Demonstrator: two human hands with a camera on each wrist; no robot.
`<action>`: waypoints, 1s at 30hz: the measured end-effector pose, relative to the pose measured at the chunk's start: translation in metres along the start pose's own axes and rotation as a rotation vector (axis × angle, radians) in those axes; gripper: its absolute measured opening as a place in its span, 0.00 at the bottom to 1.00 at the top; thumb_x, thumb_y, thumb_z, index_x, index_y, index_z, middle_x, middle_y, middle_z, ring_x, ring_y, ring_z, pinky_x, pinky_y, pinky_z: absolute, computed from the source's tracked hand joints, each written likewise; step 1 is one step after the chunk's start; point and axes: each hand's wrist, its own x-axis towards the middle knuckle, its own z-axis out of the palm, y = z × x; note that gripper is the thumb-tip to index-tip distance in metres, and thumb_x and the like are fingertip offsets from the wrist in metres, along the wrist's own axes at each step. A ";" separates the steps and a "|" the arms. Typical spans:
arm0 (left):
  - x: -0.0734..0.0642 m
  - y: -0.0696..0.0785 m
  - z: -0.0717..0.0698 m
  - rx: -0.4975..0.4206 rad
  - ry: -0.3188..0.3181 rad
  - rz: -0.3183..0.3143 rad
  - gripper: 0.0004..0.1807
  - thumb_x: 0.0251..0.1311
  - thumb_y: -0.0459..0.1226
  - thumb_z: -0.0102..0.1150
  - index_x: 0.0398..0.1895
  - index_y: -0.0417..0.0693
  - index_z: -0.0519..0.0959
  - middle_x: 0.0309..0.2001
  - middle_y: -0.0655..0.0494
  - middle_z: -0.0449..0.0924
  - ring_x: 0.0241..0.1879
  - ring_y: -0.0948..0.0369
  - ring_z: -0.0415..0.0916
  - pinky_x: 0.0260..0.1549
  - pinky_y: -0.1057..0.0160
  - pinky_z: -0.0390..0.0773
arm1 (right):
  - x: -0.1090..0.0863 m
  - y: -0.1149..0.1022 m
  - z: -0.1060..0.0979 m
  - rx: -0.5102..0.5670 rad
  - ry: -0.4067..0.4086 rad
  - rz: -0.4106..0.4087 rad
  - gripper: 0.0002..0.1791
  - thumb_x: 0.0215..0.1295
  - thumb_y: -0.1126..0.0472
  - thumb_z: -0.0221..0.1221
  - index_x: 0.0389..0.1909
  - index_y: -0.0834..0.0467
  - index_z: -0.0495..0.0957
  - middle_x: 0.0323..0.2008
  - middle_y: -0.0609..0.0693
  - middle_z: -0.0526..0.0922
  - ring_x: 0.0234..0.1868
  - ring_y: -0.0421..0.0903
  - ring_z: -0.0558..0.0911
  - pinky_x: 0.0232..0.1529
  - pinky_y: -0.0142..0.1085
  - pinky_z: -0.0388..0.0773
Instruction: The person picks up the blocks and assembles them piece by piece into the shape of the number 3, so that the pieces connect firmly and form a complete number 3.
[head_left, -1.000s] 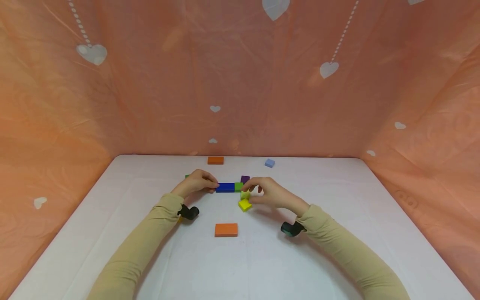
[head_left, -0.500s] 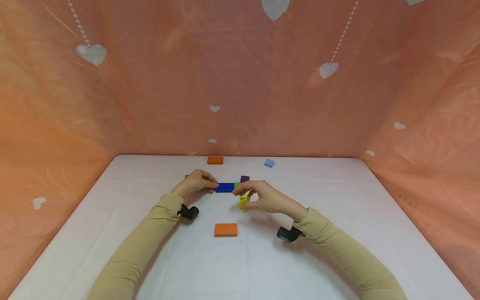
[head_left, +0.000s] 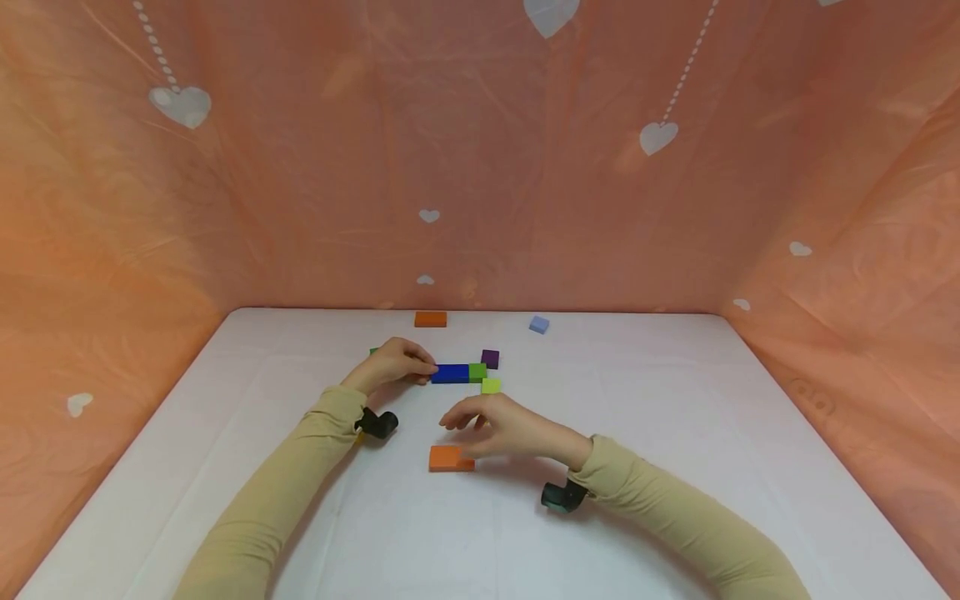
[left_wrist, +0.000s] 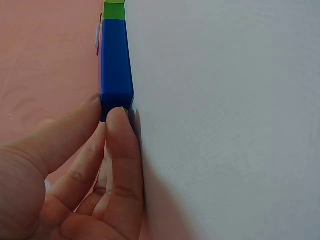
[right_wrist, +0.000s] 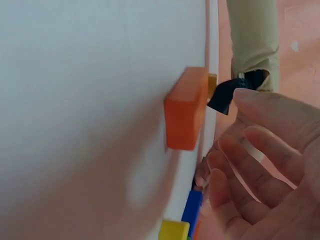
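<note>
My left hand pinches the near end of a long blue block between thumb and fingertips. A small green block continues the row at the blue one's right end. Just in front of that end lies a lime block, with a purple block behind. Over a flat orange block, my right hand hovers with loosely bent, spread fingers and nothing between them. The right wrist view shows the orange block apart from those fingers, and a yellow block low down.
A second orange block and a light blue block lie near the table's back edge. One green block peeks out behind my left hand, and a yellow piece shows beside the left wrist camera.
My right hand has come away from the yellow and green blocks, moving toward me and left, over the front orange block. The left hand stays at the blue block.
</note>
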 end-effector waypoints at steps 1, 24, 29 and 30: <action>0.000 0.000 0.000 -0.002 -0.002 0.002 0.13 0.60 0.31 0.62 0.44 0.29 0.80 0.32 0.49 0.82 0.27 0.63 0.78 0.35 0.65 0.81 | 0.000 0.000 0.002 -0.011 -0.003 -0.007 0.22 0.55 0.65 0.69 0.52 0.64 0.77 0.47 0.55 0.82 0.47 0.47 0.79 0.48 0.34 0.77; -0.001 0.000 0.000 0.005 0.009 -0.015 0.12 0.61 0.32 0.62 0.43 0.30 0.80 0.31 0.49 0.82 0.27 0.62 0.78 0.35 0.65 0.80 | 0.000 -0.001 0.016 -0.044 -0.022 0.066 0.24 0.52 0.63 0.71 0.51 0.60 0.78 0.44 0.47 0.81 0.41 0.38 0.77 0.42 0.29 0.76; -0.001 0.001 0.000 0.011 0.009 -0.013 0.13 0.61 0.33 0.62 0.44 0.30 0.80 0.32 0.49 0.82 0.27 0.62 0.78 0.36 0.65 0.80 | 0.000 -0.002 0.017 -0.060 -0.023 0.080 0.23 0.52 0.63 0.71 0.51 0.59 0.78 0.44 0.47 0.81 0.41 0.37 0.77 0.42 0.28 0.75; -0.001 0.001 0.000 0.009 0.010 -0.011 0.13 0.61 0.32 0.62 0.44 0.30 0.80 0.31 0.49 0.82 0.27 0.62 0.78 0.35 0.65 0.80 | 0.001 -0.003 0.017 -0.062 -0.025 0.082 0.23 0.52 0.63 0.71 0.51 0.59 0.78 0.44 0.47 0.81 0.41 0.37 0.77 0.42 0.28 0.75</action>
